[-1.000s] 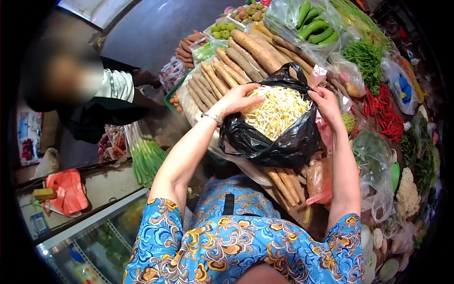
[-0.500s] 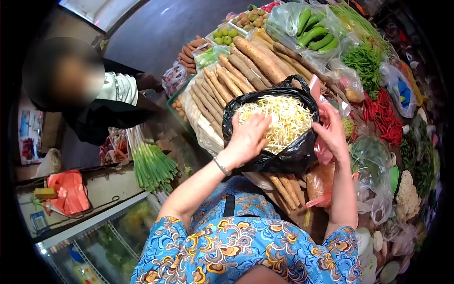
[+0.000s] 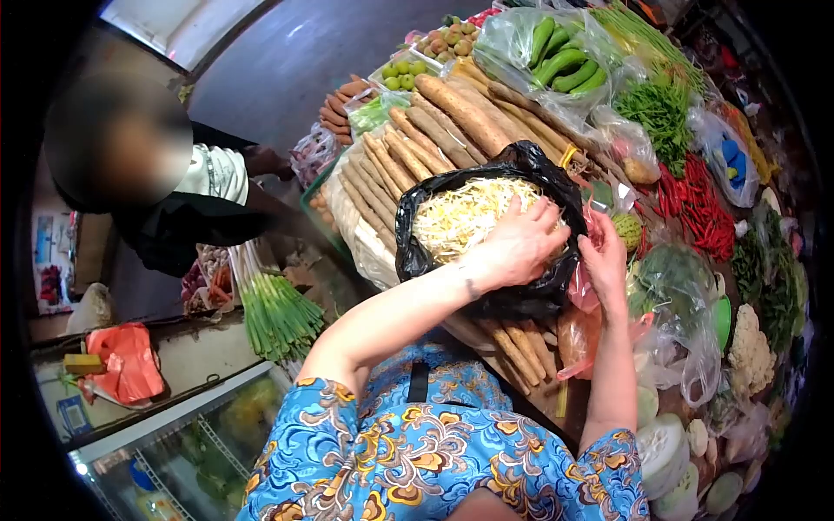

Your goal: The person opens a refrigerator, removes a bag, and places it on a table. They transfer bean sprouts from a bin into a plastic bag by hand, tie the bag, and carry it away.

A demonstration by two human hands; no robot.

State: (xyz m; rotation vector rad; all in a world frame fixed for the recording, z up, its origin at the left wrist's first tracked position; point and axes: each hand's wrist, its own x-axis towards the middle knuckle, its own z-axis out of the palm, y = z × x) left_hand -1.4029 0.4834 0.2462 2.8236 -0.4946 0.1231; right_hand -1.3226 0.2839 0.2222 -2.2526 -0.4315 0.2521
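Rightward over the sprouts (image 3: 456, 215) shifts the left hand (image 3: 519, 243), fingers loosely curled; they lie in the black bag (image 3: 519, 304) at centre frame. Just right, the right hand (image 3: 605, 265) is half-closed by the pink bag (image 3: 581, 291), its grip unclear.

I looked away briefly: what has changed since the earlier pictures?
The left hand has crossed the bean sprouts from left to right. The right hand has moved nearer the person, beside the black bag; its grip is unclear. The bag stays open.
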